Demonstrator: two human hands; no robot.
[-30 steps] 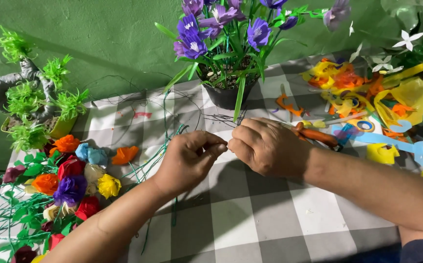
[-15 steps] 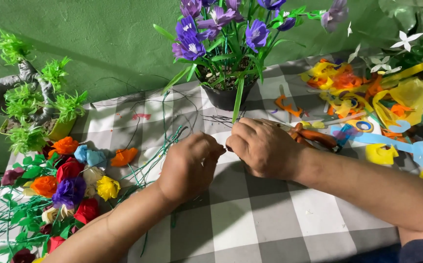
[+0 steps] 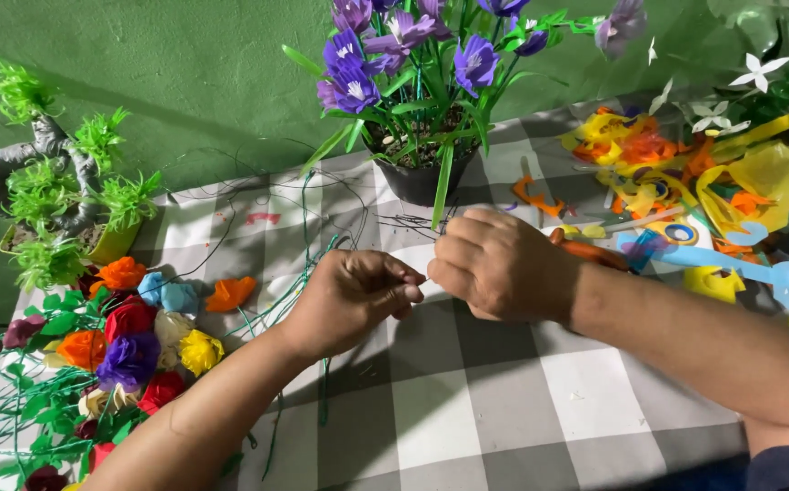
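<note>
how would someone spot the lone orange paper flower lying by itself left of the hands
Start at the grey-and-white checked tablecloth and find the heap of paper flowers along its left edge. Just right of the heap, short of the left hand, lies the orange paper flower, alone on a white square.

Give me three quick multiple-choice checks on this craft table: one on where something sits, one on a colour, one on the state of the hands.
1. Where is the black pot of paper flowers?
A. Behind the hands, at the table's far edge
B. On the floor
C. In the left hand

2. What colour are that pot's blooms?
A. Red
B. Purple
C. White

3. How are the left hand and right hand placed?
A. Flat and far apart
B. Fingertips pinched, close together over the checked cloth
C. Both gripping scissors

Answers: 1 A, the pot stands past both hands near the green wall. 2 B, the petals are violet-purple. 3 B, both hands are curled with fingertips nearly meeting; what they pinch is too thin to tell.
</note>
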